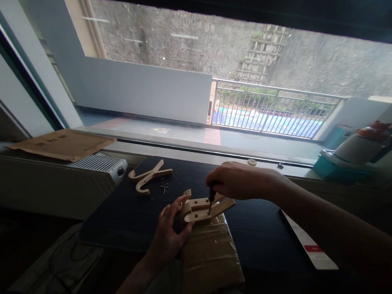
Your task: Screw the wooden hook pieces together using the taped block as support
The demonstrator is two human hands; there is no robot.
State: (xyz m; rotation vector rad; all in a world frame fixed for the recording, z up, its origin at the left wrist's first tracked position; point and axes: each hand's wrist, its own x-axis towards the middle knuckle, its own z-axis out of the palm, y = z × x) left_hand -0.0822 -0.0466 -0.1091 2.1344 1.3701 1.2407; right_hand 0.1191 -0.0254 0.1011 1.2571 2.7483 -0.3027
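Observation:
My right hand (228,179) is wrapped around the dark handle of a screwdriver (210,204), held upright. Its tip meets a hole in the nearer of two pale wooden hooks (201,216), which lie side by side on a taped cardboard box (210,256). Fingers and thumb of my left hand (171,226) pinch the curved ends of the hooks from the left. Dark holes show along both pieces. Two more wooden hooks (152,175) lie crossed on the dark table to the left, with a few loose screws (164,187) beside them.
A white heater (100,165) bearing a brown paper envelope (66,143) stands left of the dark table (115,221). A white and red card (311,245) lies at the right. On the windowsill are a roll of tape (252,162) and a teal box (334,168).

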